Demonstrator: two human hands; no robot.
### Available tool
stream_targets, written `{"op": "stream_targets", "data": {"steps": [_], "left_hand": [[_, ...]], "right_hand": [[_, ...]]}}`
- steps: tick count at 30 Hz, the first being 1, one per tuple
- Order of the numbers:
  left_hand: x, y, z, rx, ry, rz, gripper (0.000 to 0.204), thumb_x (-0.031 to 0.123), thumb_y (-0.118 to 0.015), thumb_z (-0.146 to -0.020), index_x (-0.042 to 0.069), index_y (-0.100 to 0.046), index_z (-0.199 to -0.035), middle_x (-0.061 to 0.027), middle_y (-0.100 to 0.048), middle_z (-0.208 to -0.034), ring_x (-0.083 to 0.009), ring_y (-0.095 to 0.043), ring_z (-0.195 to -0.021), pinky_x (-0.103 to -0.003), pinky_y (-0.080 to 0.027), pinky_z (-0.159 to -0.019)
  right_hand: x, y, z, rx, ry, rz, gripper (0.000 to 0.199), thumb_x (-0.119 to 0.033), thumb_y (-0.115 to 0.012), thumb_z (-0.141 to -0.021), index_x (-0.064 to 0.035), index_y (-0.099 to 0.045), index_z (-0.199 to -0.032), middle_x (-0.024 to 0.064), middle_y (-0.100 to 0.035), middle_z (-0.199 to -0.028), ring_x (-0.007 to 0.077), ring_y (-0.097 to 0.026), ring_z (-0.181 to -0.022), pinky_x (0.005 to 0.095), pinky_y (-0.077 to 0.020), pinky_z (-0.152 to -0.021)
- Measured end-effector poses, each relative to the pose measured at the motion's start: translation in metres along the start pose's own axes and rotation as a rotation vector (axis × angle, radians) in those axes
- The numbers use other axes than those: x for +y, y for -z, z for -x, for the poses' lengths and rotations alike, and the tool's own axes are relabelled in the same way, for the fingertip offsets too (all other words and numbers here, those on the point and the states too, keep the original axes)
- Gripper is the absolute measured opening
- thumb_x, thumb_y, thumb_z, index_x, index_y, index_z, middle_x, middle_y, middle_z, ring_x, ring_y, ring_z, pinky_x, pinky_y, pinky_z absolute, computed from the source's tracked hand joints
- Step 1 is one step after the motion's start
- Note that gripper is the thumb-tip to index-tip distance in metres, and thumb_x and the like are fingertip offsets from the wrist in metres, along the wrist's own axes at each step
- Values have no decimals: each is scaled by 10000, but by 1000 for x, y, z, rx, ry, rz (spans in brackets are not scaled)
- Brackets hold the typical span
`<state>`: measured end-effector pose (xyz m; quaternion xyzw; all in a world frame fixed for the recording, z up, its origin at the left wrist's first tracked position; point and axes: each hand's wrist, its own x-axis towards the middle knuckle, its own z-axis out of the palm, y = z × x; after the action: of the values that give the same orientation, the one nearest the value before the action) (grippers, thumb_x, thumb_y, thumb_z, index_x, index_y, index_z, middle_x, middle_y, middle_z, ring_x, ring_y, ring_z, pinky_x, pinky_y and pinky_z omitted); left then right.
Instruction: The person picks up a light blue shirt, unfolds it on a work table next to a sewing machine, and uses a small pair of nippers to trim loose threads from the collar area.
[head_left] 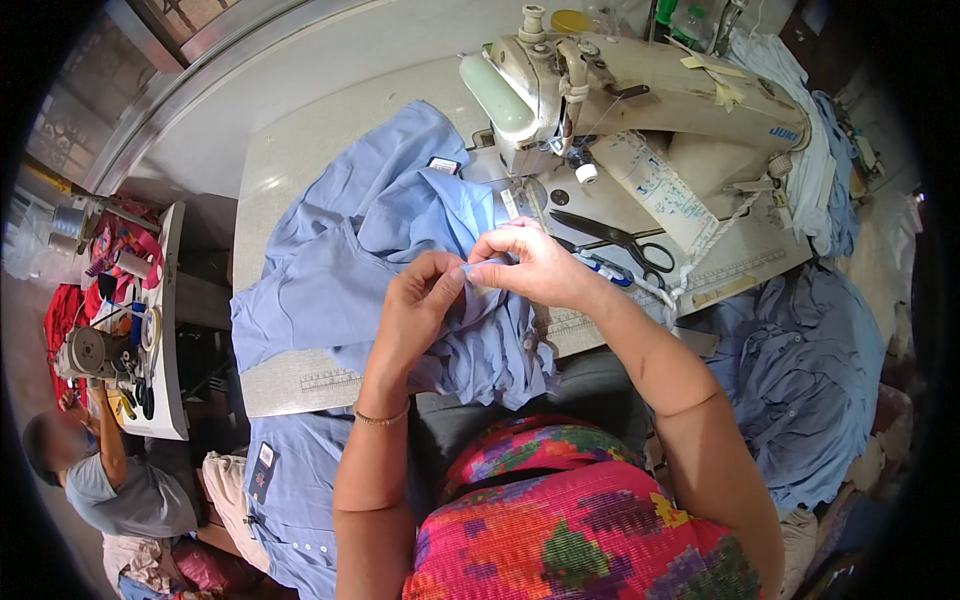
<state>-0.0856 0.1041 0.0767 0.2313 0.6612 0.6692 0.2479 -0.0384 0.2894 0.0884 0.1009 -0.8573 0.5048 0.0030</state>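
Note:
A light blue shirt [335,265] lies bunched over the sewing table, its lower folds hanging past the front edge. My left hand [422,298] pinches a bit of its fabric between thumb and forefinger. Close against it, my right hand [530,268] grips the same edge, fingertips almost touching the left ones. The exact part of the shirt between the fingers is mostly hidden. Just beyond my hands stands the needle end of a cream sewing machine [640,85]. Black-handled scissors [625,240] rest on the table right of my right hand, beside a small blue-and-white tool [605,268].
A heap of blue garments [800,390] fills the right side. Another blue shirt [300,490] with a dark tag hangs at my left. A marked paper strip [655,190] leans on the machine. Far left, a co-worker [130,490] sits at another machine [90,350].

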Motion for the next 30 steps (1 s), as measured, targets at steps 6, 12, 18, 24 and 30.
{"op": "stream_targets", "data": {"steps": [6, 12, 18, 24, 30], "left_hand": [[-13, 1, 4, -21, 61, 325, 142, 74, -581, -864, 17, -553, -990, 10, -570, -787, -68, -503, -680, -196, -412, -616], [-5, -9, 4, 3, 21, 370, 226, 26, -584, -846, 15, -522, -1064, 6, -578, -837, -59, -524, -739, -184, -427, -667], [-15, -8, 3, 17, 40, 372, 226, 19, -570, -852, 12, -544, -1076, 9, -583, -884, -48, -532, -781, -179, -427, -681], [-18, -6, 4, 32, 63, 518, 227, 56, -581, -851, 3, -555, -1070, -10, -599, -919, -78, -559, -803, -202, -445, -689], [-10, -10, 13, -23, 42, 372, 362, 0, -582, -836, -8, -467, -1179, -17, -584, -912, -76, -541, -804, -207, -442, -721]], "right_hand": [[5, -6, 0, 90, 56, -11, 164, -218, -634, -793, -66, -652, -850, 21, -620, -725, 137, -510, -725, 297, -353, -773], [13, -13, -2, 147, 135, -159, 145, -126, -630, -790, 6, -647, -848, 23, -607, -608, 56, -511, -540, 224, -416, -509], [15, -14, 0, 129, 100, -201, 152, -152, -603, -821, -9, -642, -853, 19, -613, -676, 55, -513, -614, 243, -386, -618], [1, -2, 10, -23, -26, 25, 208, -288, -552, -879, -90, -616, -891, -19, -565, -704, 79, -513, -735, 330, -224, -965], [5, -4, 13, 8, -8, 21, 215, -298, -550, -881, -89, -599, -893, -22, -562, -771, 106, -495, -829, 338, -187, -991]]}}
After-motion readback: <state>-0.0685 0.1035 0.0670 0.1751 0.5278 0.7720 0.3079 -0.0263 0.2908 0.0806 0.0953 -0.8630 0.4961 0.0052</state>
